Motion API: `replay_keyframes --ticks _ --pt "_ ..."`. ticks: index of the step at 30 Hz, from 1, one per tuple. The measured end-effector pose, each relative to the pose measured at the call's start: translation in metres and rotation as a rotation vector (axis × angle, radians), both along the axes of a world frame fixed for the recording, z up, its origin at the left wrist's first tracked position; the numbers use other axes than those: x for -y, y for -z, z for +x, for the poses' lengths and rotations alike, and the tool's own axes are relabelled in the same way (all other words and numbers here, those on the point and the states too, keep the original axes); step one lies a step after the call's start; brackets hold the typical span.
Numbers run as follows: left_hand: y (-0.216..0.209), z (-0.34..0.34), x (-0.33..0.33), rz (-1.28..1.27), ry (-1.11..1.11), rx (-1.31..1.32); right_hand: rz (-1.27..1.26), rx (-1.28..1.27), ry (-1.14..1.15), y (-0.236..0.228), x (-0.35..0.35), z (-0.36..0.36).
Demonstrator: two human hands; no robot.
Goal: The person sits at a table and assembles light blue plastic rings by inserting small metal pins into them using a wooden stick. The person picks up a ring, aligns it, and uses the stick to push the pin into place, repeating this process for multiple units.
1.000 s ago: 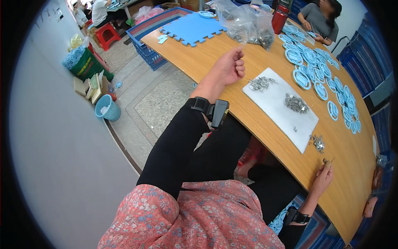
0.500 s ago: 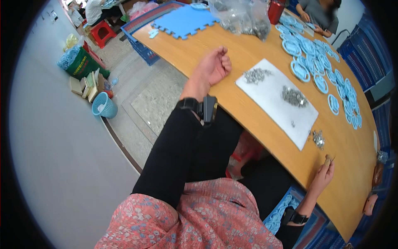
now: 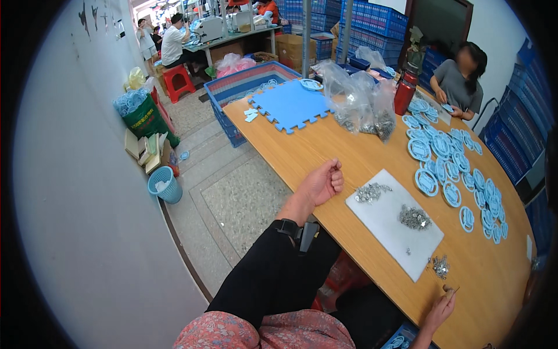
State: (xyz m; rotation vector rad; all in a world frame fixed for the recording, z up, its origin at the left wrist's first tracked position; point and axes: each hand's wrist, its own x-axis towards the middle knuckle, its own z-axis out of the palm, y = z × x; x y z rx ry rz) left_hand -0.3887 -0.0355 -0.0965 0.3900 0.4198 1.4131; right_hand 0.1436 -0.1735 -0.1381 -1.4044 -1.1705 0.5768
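Small shiny silver metal pieces [image 3: 441, 267] lay heaped on the tan wooden table [image 3: 488, 276] beside the white rectangular board [image 3: 388, 231], apparently for easy reach, while the bare right hand [image 3: 440, 312] pinched a thin, slender object [image 3: 456, 289] and the left hand [image 3: 323, 182] curled inward, contents impossible to tell.

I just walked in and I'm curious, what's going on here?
One person's left hand is curled beside a white board with piles of small silvery pieces. The right hand pinches something thin, too small to make out. Across the table, another person handles a blue piece. Blue ovals lie spread about.
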Motion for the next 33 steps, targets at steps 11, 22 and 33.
replay_keyframes --ticks 11,22,33 --pt "-0.008 0.004 0.014 0.023 0.096 -0.177 0.110 0.330 0.180 0.000 -0.001 0.006" --pt "-0.006 0.004 0.014 0.072 0.158 -0.322 -0.038 0.267 0.213 0.013 0.002 0.026" --pt "-0.003 0.003 0.019 0.036 0.053 -0.311 -0.120 0.545 0.219 -0.032 0.003 -0.025"
